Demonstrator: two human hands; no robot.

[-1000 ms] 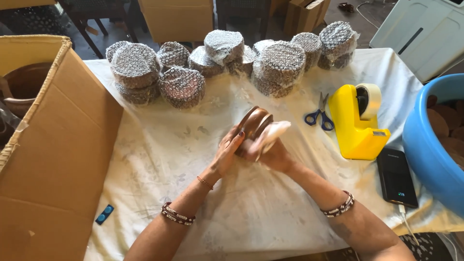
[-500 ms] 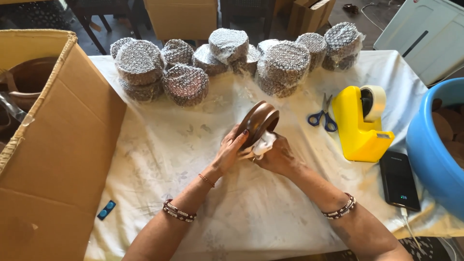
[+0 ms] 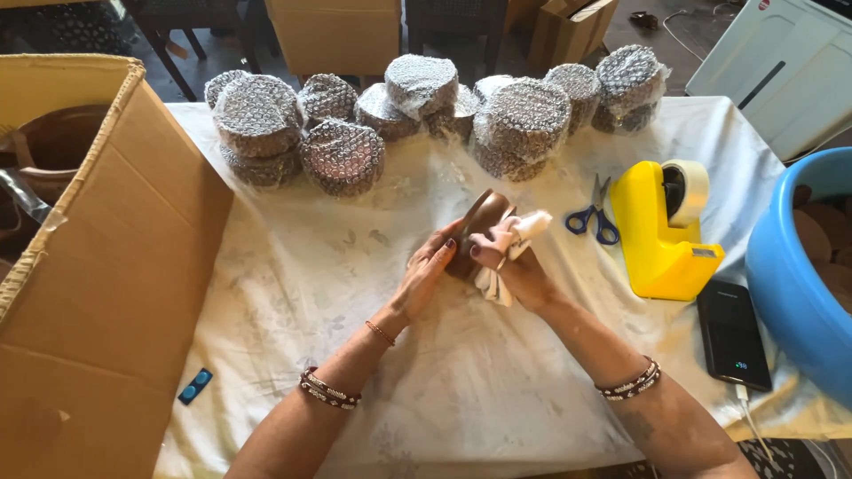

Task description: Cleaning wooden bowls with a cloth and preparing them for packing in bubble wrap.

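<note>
A brown bowl (image 3: 479,232) is held tilted above the middle of the cloth-covered worktop (image 3: 355,293), the left hand (image 3: 432,266) curled against its side. A white cloth (image 3: 513,241) is pinched in the right hand (image 3: 515,266) and pressed to the bowl, near yellow tape dispenser (image 3: 661,232).

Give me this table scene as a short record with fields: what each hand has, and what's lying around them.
left hand: left hand steadies a brown bowl, tipped on its side
right hand: right hand presses a white cloth against the bowl
behind: bubble-wrapped bundles in a row
right side: blue-handled scissors, yellow tape dispenser, black phone, blue tub
left side: open cardboard box
surface: white tablecloth
</note>
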